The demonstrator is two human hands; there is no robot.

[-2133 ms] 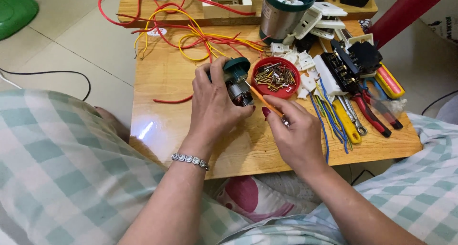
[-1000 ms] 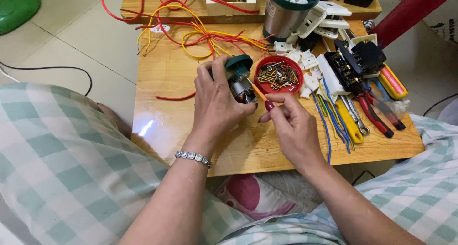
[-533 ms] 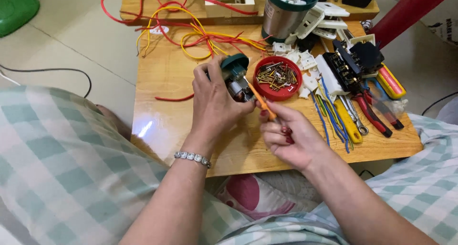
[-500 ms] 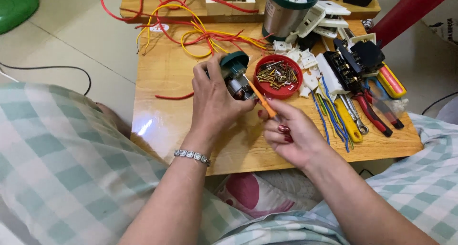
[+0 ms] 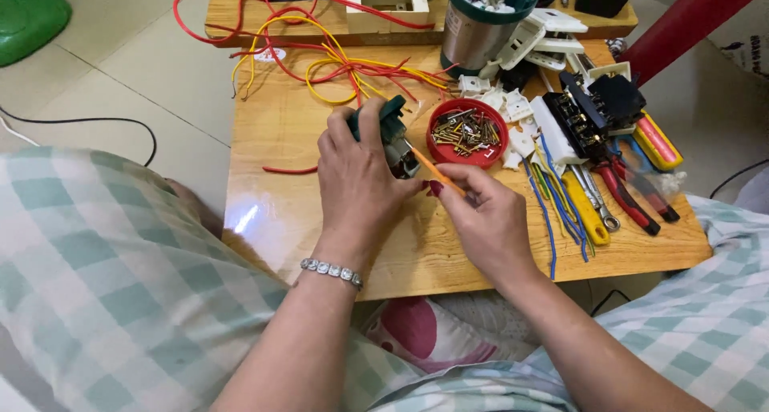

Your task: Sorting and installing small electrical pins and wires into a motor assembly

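We are gripping a dark green electrical fitting (image 5: pixel 390 131) in our left hand (image 5: pixel 358 179), pinching an orange screwdriver (image 5: pixel 431 167) in our right hand (image 5: pixel 485 220), pressing its tip against the fitting, beside a red dish of screws (image 5: pixel 467 131).

Small dark green plastic electrical fitting with grey metal parts showing on its near side (image 5: pixel 391 135): held upright above the light wooden surface (image 5: pixel 280 139), clasped from the left by the left hand (image 5: pixel 356 175), green cap uppermost, just left of a round red dish of screws. Slim orange-handled screwdriver (image 5: pixel 436 171): pinched between the fingertips of the right hand (image 5: pixel 485 216), lying at a slant, its tip up-left against the fitting's metal part, its handle running down-right into the fingers.
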